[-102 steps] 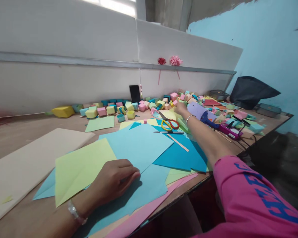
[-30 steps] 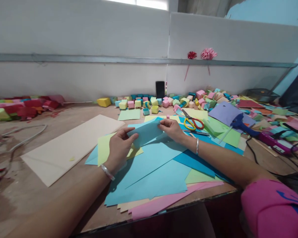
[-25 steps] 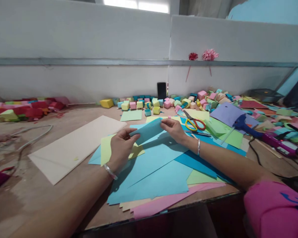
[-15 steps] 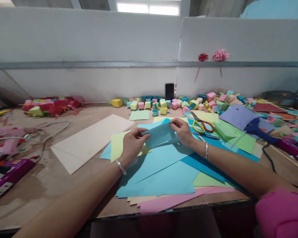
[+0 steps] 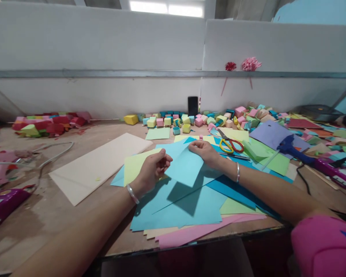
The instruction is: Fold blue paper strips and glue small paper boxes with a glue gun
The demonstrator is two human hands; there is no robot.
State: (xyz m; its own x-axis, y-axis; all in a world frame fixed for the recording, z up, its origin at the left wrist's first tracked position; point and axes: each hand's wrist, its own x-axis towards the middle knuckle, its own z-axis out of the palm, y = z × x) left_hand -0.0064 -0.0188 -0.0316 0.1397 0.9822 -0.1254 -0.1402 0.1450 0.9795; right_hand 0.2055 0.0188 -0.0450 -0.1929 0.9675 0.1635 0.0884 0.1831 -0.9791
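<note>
Cream sheet [image 5: 100,167] lies flat on the left, then my left hand [image 5: 151,171], half curled by the light blue paper [image 5: 184,167], can't tell if it's gripping. My right hand [image 5: 205,153] pinches that paper's top edge above the blue sheets [image 5: 175,217], scissors [image 5: 230,145] just beside it

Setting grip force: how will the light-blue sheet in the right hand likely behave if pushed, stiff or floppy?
Probably light: the right hand holds the light-blue sheet near one edge. Likely moderately stiff: its free end spreads fairly flat above the paper stack, casting a shadow there. It might still buckle or crease under an edge-on push, since it looks thin.
</note>
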